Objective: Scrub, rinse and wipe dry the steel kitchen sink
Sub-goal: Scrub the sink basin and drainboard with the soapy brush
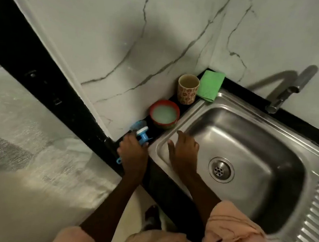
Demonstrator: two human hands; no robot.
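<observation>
I see left hand [133, 153] gripping the blue brush [140, 133] at the worktop's [161, 130] left edge, ready for scrubbing. Right hand [183, 153], fingers straight and together, rests inside the sink [251, 143], likely bracing

A single wide-angle view is given from a camera worn on the person's head, aimed steeply down and forward. The rectangular stainless steel sink [250, 151] is seen from above at arm's length, filling the right half and tilted by the head's angle. The white veined marble wall [124, 37] is faced, its lines bowed by the lens.
</observation>
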